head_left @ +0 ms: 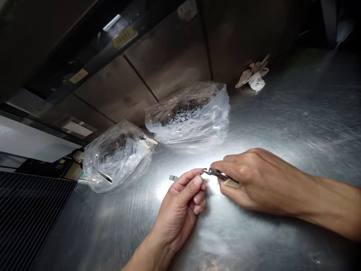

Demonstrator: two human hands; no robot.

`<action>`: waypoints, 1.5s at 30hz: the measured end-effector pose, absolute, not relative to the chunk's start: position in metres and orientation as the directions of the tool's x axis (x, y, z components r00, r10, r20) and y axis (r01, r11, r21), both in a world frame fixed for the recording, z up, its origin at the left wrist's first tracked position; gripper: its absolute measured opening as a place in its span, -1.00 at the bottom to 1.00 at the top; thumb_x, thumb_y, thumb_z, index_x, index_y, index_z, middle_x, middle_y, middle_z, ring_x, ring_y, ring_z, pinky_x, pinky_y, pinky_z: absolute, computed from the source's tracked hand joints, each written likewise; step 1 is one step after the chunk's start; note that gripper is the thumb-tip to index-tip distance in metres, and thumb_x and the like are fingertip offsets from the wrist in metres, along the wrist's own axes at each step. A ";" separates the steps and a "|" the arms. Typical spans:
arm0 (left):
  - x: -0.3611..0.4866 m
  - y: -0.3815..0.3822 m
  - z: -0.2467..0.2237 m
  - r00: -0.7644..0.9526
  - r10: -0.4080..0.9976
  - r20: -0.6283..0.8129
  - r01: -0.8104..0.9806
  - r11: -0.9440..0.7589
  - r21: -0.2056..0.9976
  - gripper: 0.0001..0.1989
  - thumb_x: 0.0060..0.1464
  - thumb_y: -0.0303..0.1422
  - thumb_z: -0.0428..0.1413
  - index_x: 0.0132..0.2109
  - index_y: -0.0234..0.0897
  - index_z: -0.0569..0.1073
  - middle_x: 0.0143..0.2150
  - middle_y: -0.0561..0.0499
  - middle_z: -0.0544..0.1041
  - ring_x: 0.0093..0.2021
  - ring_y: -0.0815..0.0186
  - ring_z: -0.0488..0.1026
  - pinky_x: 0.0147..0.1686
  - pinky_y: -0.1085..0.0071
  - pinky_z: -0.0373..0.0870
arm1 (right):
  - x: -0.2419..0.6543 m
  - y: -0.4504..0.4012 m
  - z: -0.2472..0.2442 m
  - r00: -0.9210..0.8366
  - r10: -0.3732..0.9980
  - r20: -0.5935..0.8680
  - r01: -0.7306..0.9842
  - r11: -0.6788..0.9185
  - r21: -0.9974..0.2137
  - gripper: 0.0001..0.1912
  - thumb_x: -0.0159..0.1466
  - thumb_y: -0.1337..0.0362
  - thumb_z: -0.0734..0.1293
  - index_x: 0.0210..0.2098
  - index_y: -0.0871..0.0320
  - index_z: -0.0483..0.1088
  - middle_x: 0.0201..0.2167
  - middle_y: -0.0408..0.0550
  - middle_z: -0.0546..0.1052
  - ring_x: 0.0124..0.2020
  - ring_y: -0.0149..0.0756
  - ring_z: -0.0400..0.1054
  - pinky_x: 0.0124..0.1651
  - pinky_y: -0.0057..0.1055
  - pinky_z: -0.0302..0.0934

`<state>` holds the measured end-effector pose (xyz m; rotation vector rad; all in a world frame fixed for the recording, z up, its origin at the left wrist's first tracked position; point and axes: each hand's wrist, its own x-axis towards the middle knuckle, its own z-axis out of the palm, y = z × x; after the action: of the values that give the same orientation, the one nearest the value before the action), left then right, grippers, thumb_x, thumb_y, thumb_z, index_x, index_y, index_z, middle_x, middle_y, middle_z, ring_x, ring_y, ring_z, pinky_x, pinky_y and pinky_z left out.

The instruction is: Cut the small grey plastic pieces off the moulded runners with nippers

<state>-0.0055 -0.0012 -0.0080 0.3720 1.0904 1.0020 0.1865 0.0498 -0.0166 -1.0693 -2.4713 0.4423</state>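
Cream-handled, dark-metal pliers, slim-nosed, in right hand.

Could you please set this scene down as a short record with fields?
Left hand: pinches a small gray piece
Right hand: holds pliers, tips by the left hand
Loose gray piece: on the metal table beside the left hand
Right bag: clear plastic, many gray pieces inside
Left bag: clear plastic, cream-handled tool at its edge
Back right: crumpled cloth
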 end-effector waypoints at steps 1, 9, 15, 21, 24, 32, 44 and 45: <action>-0.005 -0.001 -0.008 0.088 0.826 -0.556 -0.481 0.525 0.703 -0.77 0.06 -0.45 0.29 -0.09 -0.35 0.57 -0.38 0.00 0.47 -0.53 0.56 0.22 -0.58 0.64 0.18 | 0.187 0.049 -0.017 -0.633 0.739 0.232 0.610 0.660 -0.438 -0.87 0.18 0.34 0.23 -0.40 0.13 0.42 -0.52 -0.11 0.49 -0.54 -0.35 0.30 -0.42 -0.36 -0.08; -0.006 -0.003 -0.007 0.100 0.829 -0.550 -0.438 0.533 0.723 -0.72 0.12 -0.45 0.22 0.00 -0.39 0.58 -0.30 -0.07 0.51 -0.51 0.55 0.23 -0.56 0.63 0.20 | 0.188 0.050 -0.019 -0.678 0.720 0.151 0.647 0.681 -0.344 -0.80 0.18 0.32 0.21 -0.32 0.11 0.48 -0.50 -0.10 0.50 -0.52 -0.28 0.33 -0.40 -0.32 -0.07; -0.007 -0.002 -0.007 0.099 0.823 -0.559 -0.435 0.541 0.720 -0.74 0.10 -0.44 0.25 -0.04 -0.39 0.60 -0.32 -0.06 0.50 -0.51 0.56 0.22 -0.57 0.63 0.18 | 0.189 0.048 -0.019 -0.704 0.673 0.225 0.610 0.737 -0.292 -0.80 0.17 0.34 0.22 -0.31 0.13 0.48 -0.54 -0.11 0.47 -0.56 -0.32 0.29 -0.42 -0.31 -0.13; -0.008 -0.002 -0.007 0.112 0.821 -0.560 -0.399 0.553 0.731 -0.75 0.08 -0.40 0.28 -0.08 -0.41 0.61 -0.37 -0.01 0.46 -0.52 0.57 0.22 -0.57 0.64 0.17 | 0.190 0.048 -0.017 -0.713 0.668 0.213 0.612 0.742 -0.273 -0.88 0.18 0.34 0.24 -0.39 0.14 0.43 -0.54 -0.12 0.45 -0.58 -0.35 0.23 -0.43 -0.32 -0.20; -0.008 -0.002 -0.008 0.120 0.823 -0.555 -0.388 0.553 0.737 -0.75 0.09 -0.39 0.27 -0.07 -0.40 0.61 -0.36 -0.02 0.47 -0.51 0.57 0.23 -0.56 0.64 0.18 | 0.190 0.048 -0.016 -0.711 0.672 0.206 0.619 0.737 -0.271 -0.88 0.17 0.34 0.24 -0.39 0.14 0.43 -0.53 -0.11 0.46 -0.57 -0.34 0.24 -0.44 -0.31 -0.22; -0.010 -0.003 -0.008 0.123 0.828 -0.547 -0.367 0.550 0.750 -0.74 0.12 -0.36 0.26 -0.06 -0.42 0.61 -0.32 -0.05 0.50 -0.50 0.56 0.22 -0.54 0.63 0.20 | 0.189 0.049 -0.016 -0.715 0.681 0.157 0.628 0.725 -0.283 -0.84 0.19 0.32 0.26 -0.29 0.12 0.48 -0.50 -0.12 0.50 -0.55 -0.30 0.29 -0.43 -0.30 -0.22; -0.009 -0.002 -0.008 0.127 0.833 -0.538 -0.373 0.543 0.753 -0.76 0.10 -0.35 0.27 -0.13 -0.44 0.62 -0.35 -0.04 0.47 -0.50 0.56 0.19 -0.55 0.62 0.16 | 0.189 0.049 -0.016 -0.739 0.650 0.176 0.618 0.759 -0.207 -0.90 0.23 0.34 0.27 -0.33 0.13 0.44 -0.51 -0.12 0.50 -0.57 -0.25 0.32 -0.44 -0.29 -0.26; -0.009 -0.002 -0.008 0.125 0.832 -0.540 -0.373 0.544 0.751 -0.76 0.10 -0.35 0.27 -0.13 -0.44 0.62 -0.35 -0.05 0.47 -0.50 0.56 0.19 -0.55 0.62 0.16 | 0.189 0.048 -0.016 -0.739 0.648 0.186 0.617 0.761 -0.201 -0.91 0.24 0.33 0.27 -0.33 0.13 0.43 -0.52 -0.12 0.49 -0.58 -0.25 0.31 -0.45 -0.29 -0.26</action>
<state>-0.0093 -0.0025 -0.0082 0.4980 1.1291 0.9326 0.1894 0.0482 -0.0163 -0.9916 -2.7133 0.1840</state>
